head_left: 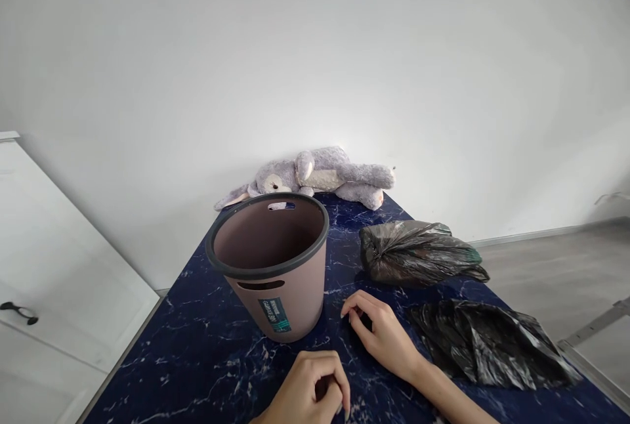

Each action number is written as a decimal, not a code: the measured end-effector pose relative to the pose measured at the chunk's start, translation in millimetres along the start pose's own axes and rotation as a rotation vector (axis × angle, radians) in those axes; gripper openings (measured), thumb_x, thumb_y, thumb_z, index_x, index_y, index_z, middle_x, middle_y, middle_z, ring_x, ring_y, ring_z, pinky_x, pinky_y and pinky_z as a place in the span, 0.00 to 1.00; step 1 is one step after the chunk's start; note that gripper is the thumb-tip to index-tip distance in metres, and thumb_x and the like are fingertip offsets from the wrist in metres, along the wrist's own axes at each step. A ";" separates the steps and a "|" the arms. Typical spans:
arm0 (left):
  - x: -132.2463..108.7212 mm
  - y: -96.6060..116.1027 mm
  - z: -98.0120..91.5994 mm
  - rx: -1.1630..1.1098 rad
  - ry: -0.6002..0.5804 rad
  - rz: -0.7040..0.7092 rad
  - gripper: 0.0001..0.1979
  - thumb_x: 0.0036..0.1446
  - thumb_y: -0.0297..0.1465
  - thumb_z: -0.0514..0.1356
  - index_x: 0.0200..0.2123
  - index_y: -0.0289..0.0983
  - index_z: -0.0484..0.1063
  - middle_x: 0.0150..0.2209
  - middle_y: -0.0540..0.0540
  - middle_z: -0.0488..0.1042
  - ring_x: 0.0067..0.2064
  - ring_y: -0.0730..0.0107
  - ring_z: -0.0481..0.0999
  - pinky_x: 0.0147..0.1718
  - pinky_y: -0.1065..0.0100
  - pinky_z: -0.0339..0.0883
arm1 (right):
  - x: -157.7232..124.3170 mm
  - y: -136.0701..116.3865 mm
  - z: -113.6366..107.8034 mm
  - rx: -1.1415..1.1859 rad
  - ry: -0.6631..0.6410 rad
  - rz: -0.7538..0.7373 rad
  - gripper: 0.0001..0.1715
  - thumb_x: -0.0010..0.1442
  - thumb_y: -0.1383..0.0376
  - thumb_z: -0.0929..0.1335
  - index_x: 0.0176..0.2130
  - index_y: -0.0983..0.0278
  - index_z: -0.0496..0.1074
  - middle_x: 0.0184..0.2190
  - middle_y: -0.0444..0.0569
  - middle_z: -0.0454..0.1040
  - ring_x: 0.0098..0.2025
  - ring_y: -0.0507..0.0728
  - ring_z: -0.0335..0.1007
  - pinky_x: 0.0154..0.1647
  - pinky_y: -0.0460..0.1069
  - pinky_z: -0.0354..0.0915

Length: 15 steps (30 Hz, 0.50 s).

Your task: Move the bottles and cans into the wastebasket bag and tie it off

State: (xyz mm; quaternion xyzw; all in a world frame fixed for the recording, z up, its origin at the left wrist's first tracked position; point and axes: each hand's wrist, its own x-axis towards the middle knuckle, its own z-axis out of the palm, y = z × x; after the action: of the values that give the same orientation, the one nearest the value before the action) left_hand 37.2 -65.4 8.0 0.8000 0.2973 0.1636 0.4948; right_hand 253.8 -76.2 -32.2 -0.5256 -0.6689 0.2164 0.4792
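Note:
A mauve bin (300, 293) with a dark rim and a label stands upright on the blue marbled table (182, 352). In front of it my left hand (315, 384) rests in a loose curl, thumb against the fingers, with nothing visible in it. My right hand (378, 332) lies on the table right of the bin's base, fingers bent but apart, holding nothing. A knotted black plastic bag (418, 253), with something inside, lies beyond my right hand. Nearer, beside my right forearm, a flat crumpled black bag (492, 345) is spread on the table.
A grey plush toy (325, 174) lies on its side at the table's far end, against the white wall. On the left stands a white cabinet (63, 279) with a dark handle. A metal frame (595, 325) stands beyond the table's right edge.

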 end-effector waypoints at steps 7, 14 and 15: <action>5.5 -2.4 0.7 -0.073 0.016 -0.071 0.15 0.62 0.24 0.52 0.24 0.37 0.71 0.28 0.46 0.75 0.26 0.71 0.65 0.27 0.68 0.55 | 0.7 -0.8 -0.3 0.006 -0.026 0.036 0.14 0.73 0.69 0.61 0.41 0.59 0.74 0.41 0.48 0.78 0.41 0.57 0.75 0.43 0.51 0.68; 5.8 2.6 -2.5 -0.071 0.025 -0.058 0.14 0.61 0.24 0.52 0.25 0.37 0.71 0.29 0.47 0.74 0.28 0.70 0.67 0.28 0.68 0.57 | 0.3 -0.3 -2.8 -0.001 0.006 0.022 0.13 0.72 0.71 0.62 0.40 0.59 0.73 0.40 0.46 0.78 0.41 0.56 0.75 0.43 0.50 0.67; 6.1 3.0 -2.7 -0.073 0.028 -0.058 0.14 0.61 0.24 0.52 0.25 0.37 0.71 0.29 0.48 0.74 0.28 0.70 0.67 0.29 0.68 0.57 | 0.3 -0.3 -3.1 -0.002 0.012 0.021 0.13 0.72 0.72 0.62 0.40 0.59 0.73 0.40 0.46 0.78 0.41 0.56 0.75 0.43 0.50 0.67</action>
State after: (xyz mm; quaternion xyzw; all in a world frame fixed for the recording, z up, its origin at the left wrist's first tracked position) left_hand 41.3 -60.6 11.6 0.7699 0.3212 0.1713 0.5241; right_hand 256.3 -76.7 -30.4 -0.5345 -0.6606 0.2175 0.4801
